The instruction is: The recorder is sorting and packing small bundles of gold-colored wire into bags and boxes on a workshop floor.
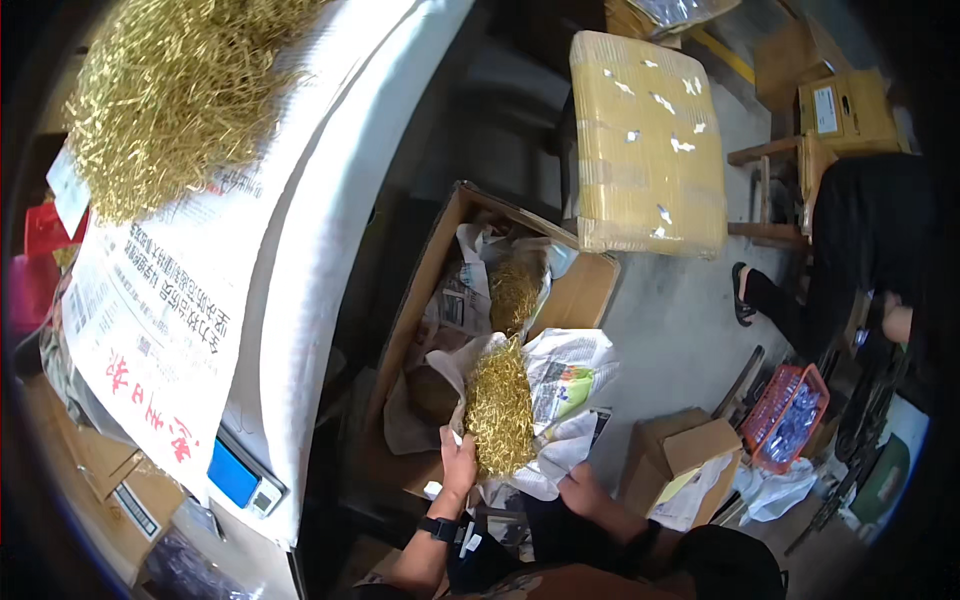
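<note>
A heap of thin gold-coloured metal pieces [502, 410] lies on an opened newspaper sheet [560, 385] in front of me, at the near end of a cardboard box. My left hand [458, 462], with a dark band on its wrist, is closed on the sheet's left edge beside the heap. On the other side, my right hand [585, 490] pinches the lower right edge of the same sheet; its fingertips are partly hidden. Inside the cardboard box [580, 285], more gold pieces [514, 295] rest in crumpled newspaper.
At left, a newspaper-covered table [300, 290] bears a large gold heap [180, 100] and a blue device [234, 475]. A taped carton [650, 150] stands beyond. To the right are a small open box [690, 450], a red basket [768, 415] and a seated person [870, 230].
</note>
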`<action>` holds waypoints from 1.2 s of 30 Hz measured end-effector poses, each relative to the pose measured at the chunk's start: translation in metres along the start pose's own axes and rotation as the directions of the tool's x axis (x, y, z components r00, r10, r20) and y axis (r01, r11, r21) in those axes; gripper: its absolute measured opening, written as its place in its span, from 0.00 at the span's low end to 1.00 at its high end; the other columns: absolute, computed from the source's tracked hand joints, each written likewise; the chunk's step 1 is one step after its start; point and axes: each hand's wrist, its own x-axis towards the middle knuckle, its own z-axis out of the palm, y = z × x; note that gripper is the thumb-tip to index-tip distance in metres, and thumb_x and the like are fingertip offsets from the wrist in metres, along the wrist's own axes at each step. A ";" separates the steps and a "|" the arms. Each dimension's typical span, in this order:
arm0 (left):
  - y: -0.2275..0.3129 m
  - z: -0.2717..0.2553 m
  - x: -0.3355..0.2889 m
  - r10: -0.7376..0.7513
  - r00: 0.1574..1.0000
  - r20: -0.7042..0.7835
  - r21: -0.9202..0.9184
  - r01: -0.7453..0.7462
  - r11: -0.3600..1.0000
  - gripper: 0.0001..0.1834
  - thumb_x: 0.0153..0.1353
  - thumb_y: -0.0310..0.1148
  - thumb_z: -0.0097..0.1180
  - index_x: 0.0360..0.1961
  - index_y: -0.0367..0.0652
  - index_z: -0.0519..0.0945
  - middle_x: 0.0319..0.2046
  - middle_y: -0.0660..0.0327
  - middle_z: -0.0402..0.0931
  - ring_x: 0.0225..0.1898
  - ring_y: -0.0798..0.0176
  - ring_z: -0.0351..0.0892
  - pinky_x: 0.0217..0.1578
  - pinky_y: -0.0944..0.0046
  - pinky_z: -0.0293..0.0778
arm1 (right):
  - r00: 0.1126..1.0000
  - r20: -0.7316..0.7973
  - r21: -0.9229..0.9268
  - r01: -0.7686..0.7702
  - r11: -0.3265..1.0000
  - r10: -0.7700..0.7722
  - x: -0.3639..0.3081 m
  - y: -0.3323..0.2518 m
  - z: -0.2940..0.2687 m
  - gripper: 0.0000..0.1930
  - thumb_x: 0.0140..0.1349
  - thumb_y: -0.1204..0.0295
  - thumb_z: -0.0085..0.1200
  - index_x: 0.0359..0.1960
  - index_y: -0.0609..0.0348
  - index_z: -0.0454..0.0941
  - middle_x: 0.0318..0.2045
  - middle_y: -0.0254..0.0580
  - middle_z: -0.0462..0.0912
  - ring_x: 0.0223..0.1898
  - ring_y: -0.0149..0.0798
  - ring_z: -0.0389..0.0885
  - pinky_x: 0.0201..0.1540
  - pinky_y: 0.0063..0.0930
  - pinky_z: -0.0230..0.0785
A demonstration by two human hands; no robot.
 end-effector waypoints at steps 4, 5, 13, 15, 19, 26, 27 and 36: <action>-0.028 -0.002 0.000 -0.061 0.998 -0.035 0.040 0.062 0.997 0.26 0.54 0.23 0.44 0.57 0.42 0.69 0.42 0.50 0.65 0.45 0.51 0.66 0.50 0.61 0.62 | 0.835 0.493 -0.539 0.075 0.839 0.242 0.058 -0.088 -0.089 0.20 0.55 0.62 0.57 0.46 0.60 0.76 0.40 0.51 0.81 0.42 0.48 0.80 0.47 0.34 0.69; -0.022 0.004 -0.002 -0.043 0.999 -0.027 0.110 0.045 0.993 0.27 0.54 0.23 0.43 0.58 0.43 0.69 0.42 0.49 0.64 0.46 0.50 0.65 0.52 0.60 0.61 | 0.850 0.434 -0.710 0.119 0.694 0.299 0.071 -0.111 -0.110 0.16 0.55 0.65 0.55 0.43 0.61 0.77 0.39 0.52 0.80 0.41 0.48 0.80 0.44 0.33 0.70; -0.017 0.024 -0.011 0.031 0.999 -0.011 0.090 -0.030 0.996 0.30 0.53 0.22 0.44 0.60 0.50 0.67 0.44 0.49 0.63 0.48 0.49 0.65 0.55 0.59 0.60 | 0.980 0.051 -0.856 -0.056 0.514 0.190 0.294 -0.075 -0.003 0.12 0.53 0.73 0.48 0.36 0.64 0.80 0.41 0.55 0.79 0.46 0.55 0.78 0.46 0.41 0.72; -0.010 0.021 -0.011 0.042 0.999 -0.028 0.145 -0.038 0.989 0.30 0.53 0.23 0.45 0.61 0.51 0.67 0.45 0.48 0.63 0.49 0.47 0.65 0.55 0.59 0.59 | 0.955 -0.038 -0.832 -0.194 0.520 0.295 0.312 -0.010 0.003 0.14 0.52 0.71 0.52 0.39 0.62 0.81 0.45 0.52 0.79 0.48 0.51 0.78 0.47 0.38 0.72; 0.002 0.013 -0.011 0.087 0.995 -0.057 0.180 -0.076 0.981 0.29 0.54 0.24 0.45 0.61 0.50 0.67 0.46 0.46 0.63 0.50 0.46 0.65 0.56 0.58 0.59 | 0.828 0.069 -0.536 -0.440 0.720 0.557 0.318 0.041 0.008 0.11 0.58 0.75 0.45 0.39 0.66 0.77 0.37 0.52 0.80 0.34 0.48 0.82 0.29 0.41 0.75; 0.010 0.010 -0.003 0.017 1.000 -0.025 0.190 -0.012 0.982 0.29 0.55 0.24 0.43 0.60 0.50 0.67 0.45 0.46 0.64 0.50 0.44 0.65 0.56 0.57 0.59 | 0.802 0.109 0.106 -0.597 0.795 0.587 0.307 0.053 -0.010 0.12 0.61 0.74 0.44 0.39 0.63 0.80 0.35 0.46 0.81 0.35 0.43 0.79 0.32 0.35 0.73; 0.006 0.011 0.001 0.058 0.998 -0.028 0.202 -0.051 0.978 0.29 0.54 0.23 0.42 0.60 0.50 0.67 0.46 0.46 0.64 0.50 0.44 0.65 0.56 0.57 0.59 | 0.795 0.114 0.195 -0.606 0.771 0.596 0.307 0.053 -0.012 0.13 0.61 0.75 0.43 0.39 0.62 0.81 0.35 0.45 0.82 0.34 0.41 0.80 0.33 0.34 0.73; 0.001 0.011 -0.002 0.084 0.994 -0.063 0.129 -0.076 0.989 0.29 0.52 0.21 0.42 0.58 0.49 0.69 0.45 0.47 0.64 0.49 0.46 0.66 0.55 0.58 0.60 | 0.901 0.225 -0.116 -0.354 0.928 0.371 0.286 -0.019 -0.020 0.16 0.61 0.64 0.46 0.44 0.59 0.80 0.39 0.44 0.82 0.42 0.40 0.81 0.41 0.35 0.72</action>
